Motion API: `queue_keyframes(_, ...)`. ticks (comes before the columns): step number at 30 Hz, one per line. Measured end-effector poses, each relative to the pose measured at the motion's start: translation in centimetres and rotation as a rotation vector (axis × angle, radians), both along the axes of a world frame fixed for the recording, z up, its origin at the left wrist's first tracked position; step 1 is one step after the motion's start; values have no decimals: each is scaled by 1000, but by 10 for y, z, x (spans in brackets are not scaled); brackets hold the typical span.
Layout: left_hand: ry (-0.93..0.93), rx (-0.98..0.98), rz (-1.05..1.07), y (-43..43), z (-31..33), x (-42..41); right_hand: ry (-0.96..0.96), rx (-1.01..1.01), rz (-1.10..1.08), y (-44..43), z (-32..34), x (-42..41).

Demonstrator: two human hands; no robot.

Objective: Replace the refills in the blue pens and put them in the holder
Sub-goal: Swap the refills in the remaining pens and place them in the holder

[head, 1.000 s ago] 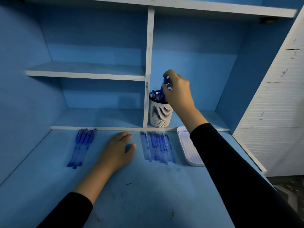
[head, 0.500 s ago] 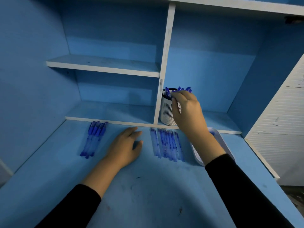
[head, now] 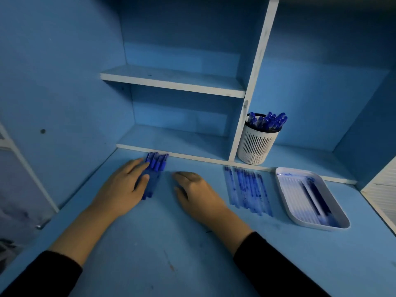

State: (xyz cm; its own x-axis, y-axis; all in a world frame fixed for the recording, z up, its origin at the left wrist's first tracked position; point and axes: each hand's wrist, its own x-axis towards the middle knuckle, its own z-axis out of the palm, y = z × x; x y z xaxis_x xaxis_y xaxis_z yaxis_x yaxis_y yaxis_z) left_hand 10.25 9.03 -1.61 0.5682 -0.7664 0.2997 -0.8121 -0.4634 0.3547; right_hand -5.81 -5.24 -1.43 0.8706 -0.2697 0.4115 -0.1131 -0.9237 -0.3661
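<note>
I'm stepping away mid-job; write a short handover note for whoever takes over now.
Left hand: open, fingers lying on the loose blue pens at the desk's back left.
Right hand: open, on the desk, holding nothing.
Refills lie in a row left of the white tray, which holds a few dark refills.
Done: several pens stand in the white holder on the shelf.
Left: refill the loose pens, then put them in the holder.
</note>
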Motion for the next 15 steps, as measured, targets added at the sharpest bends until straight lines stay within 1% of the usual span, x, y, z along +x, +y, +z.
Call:
queue_keyframes(4, 117, -19, -9, 4, -8, 6, -19, 67, 42, 2, 1, 30)
queue_keyframes(6, 145, -12, -15, 3, -11, 9, -10, 87, 47, 3, -1, 39)
queue_keyframes(12, 146, 29, -6, 3, -12, 9, -71, 126, 33, -3, -6, 41)
queue_keyframes(15, 146, 30, 2, 3, -11, 7, -116, 201, -41, -3, -5, 40)
